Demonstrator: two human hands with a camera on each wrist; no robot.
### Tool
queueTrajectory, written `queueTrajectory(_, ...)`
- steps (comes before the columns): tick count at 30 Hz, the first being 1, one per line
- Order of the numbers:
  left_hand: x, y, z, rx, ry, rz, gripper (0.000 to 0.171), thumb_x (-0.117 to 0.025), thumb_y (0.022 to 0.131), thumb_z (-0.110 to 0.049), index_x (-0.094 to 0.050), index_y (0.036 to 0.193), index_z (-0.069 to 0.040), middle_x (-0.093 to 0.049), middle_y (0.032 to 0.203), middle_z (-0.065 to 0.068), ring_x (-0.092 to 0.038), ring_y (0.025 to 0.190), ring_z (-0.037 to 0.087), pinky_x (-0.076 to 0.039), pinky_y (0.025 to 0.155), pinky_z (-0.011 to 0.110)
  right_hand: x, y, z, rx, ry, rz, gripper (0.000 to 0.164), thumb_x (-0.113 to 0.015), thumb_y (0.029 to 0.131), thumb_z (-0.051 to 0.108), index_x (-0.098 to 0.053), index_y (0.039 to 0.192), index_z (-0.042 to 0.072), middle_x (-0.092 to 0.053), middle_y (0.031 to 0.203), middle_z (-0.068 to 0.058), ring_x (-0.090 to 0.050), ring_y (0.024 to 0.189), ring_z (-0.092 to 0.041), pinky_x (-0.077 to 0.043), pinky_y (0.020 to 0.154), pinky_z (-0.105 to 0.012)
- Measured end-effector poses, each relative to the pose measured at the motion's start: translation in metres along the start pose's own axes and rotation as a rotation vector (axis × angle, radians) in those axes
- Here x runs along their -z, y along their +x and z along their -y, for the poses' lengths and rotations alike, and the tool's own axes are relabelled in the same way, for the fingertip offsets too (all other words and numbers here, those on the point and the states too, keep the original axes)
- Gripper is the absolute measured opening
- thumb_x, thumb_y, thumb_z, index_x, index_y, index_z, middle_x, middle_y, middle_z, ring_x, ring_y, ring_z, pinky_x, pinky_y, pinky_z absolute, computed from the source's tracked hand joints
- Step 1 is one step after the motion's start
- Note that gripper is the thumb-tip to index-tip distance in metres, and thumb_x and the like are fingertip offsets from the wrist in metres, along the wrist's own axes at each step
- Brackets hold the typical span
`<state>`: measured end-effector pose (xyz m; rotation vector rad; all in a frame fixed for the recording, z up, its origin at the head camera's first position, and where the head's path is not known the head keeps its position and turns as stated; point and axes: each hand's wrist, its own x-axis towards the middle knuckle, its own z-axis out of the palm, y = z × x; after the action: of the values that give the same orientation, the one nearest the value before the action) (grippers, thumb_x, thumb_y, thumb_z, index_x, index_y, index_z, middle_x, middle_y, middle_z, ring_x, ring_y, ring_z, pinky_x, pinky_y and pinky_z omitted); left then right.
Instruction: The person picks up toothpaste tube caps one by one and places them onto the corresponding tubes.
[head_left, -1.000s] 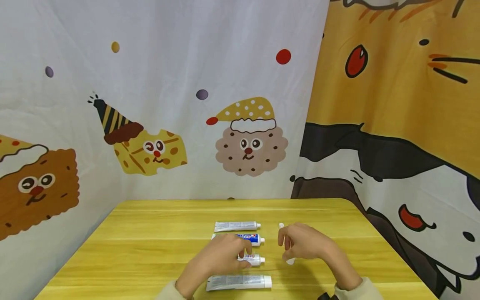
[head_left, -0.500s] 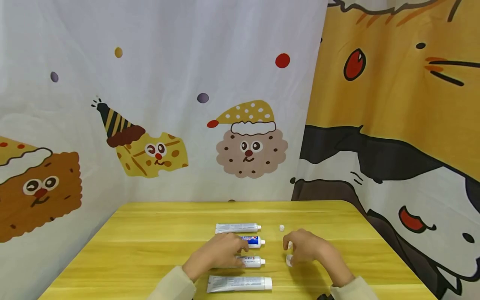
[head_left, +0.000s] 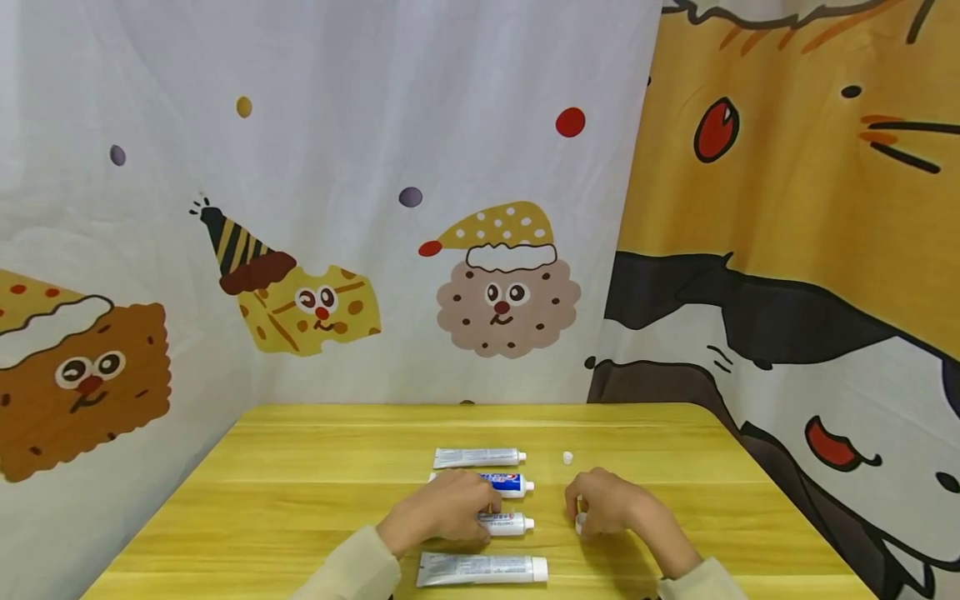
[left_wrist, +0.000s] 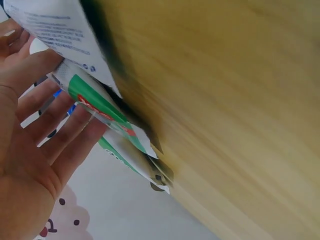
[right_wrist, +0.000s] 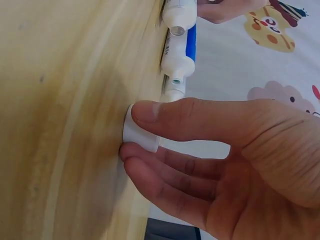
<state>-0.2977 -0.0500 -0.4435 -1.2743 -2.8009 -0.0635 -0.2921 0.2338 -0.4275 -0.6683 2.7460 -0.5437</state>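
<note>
In the head view, my left hand (head_left: 450, 504) holds a white toothpaste tube (head_left: 507, 524), third from the back in a column of tubes. The left wrist view shows this tube's green and red print (left_wrist: 102, 107), with the thumb and fingers around its neck end. My right hand (head_left: 606, 502) pinches a white toothpaste cap (right_wrist: 140, 131) between thumb and fingers, low over the wood, right of the tubes. Uncapped, with its nozzle to the right, lies a blue and white tube (head_left: 506, 483), partly hidden by the left hand.
Nearest the front lies a large silver tube (head_left: 480, 570) with its white cap on. A slim silver tube (head_left: 476, 457) is at the back, and a small white cap (head_left: 567, 458) stands right of it. The yellow wooden table (head_left: 300, 450) ends at a printed curtain (head_left: 337, 125).
My right hand has moved slightly toward me, off the rear cap, and closed on the nearer, larger cap. The left hand has settled with fingers curled onto the third tube.
</note>
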Motion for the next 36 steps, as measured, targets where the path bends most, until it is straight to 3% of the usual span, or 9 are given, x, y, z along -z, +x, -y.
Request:
queueTrajectory(6,0.000,0.002,0.001,-0.012,-0.024,-0.011,0.019,-0.086,0.076,-0.031,-0.076,0.092,-0.028,-0.059,0.072,-0.019,-0.040,0.061,-0.001,-0.034,0.053,0.018,0.004,-0.004,0.003,0.012,0.003,0.011,0.026,-0.080,0.077,-0.004,-0.072,0.082,0.020,-0.062,0.083,0.001,-0.048,0.074,-0.014,-0.041,0.063,-0.028)
queueTrajectory(13,0.009,0.000,0.001,-0.003,-0.073,-0.069,0.023,-0.086,0.080,-0.032,-0.078,0.101,-0.027,-0.068,0.085,-0.022,-0.049,0.067,-0.004,-0.042,0.062,0.016,0.017,-0.010,0.011,0.047,-0.008,-0.008,0.023,-0.076,0.077,-0.003,-0.071,0.086,0.017,-0.060,0.082,0.002,-0.050,0.074,-0.014,-0.045,0.064,-0.028)
queueTrajectory(17,0.018,-0.001,0.000,0.001,-0.107,-0.110,0.017,-0.086,0.082,-0.033,-0.075,0.094,-0.027,-0.060,0.076,-0.021,-0.043,0.064,-0.002,-0.038,0.058,0.017,0.026,-0.016,0.015,0.096,-0.028,-0.043,0.021,-0.078,0.079,0.000,-0.070,0.089,0.016,-0.063,0.084,0.004,-0.053,0.076,-0.012,-0.048,0.066,-0.028)
queueTrajectory(20,0.024,-0.003,-0.002,0.010,-0.143,-0.154,0.018,-0.086,0.082,-0.034,-0.072,0.091,-0.028,-0.055,0.072,-0.019,-0.040,0.062,-0.002,-0.033,0.056,0.017,0.035,-0.021,0.021,0.131,-0.027,-0.080,0.020,-0.077,0.081,0.000,-0.070,0.092,0.015,-0.065,0.088,0.004,-0.056,0.080,-0.011,-0.049,0.068,-0.029)
queueTrajectory(27,0.032,-0.012,-0.010,0.044,-0.264,-0.247,0.031,-0.087,0.082,-0.035,-0.078,0.108,-0.021,-0.068,0.087,-0.018,-0.055,0.072,-0.005,-0.044,0.065,0.015,0.050,-0.034,0.036,0.182,0.003,-0.178,0.020,-0.076,0.086,0.003,-0.074,0.104,0.013,-0.068,0.092,0.002,-0.056,0.072,-0.005,-0.049,0.063,-0.024)
queueTrajectory(36,0.042,-0.015,-0.020,0.017,-0.309,-0.310,0.029,-0.085,0.086,-0.035,-0.077,0.109,-0.020,-0.072,0.093,-0.015,-0.056,0.074,-0.007,-0.047,0.066,0.014,0.058,-0.040,0.048,0.238,-0.027,-0.364,0.017,-0.077,0.088,0.009,-0.076,0.104,0.018,-0.071,0.099,0.007,-0.063,0.082,-0.004,-0.056,0.071,-0.026)
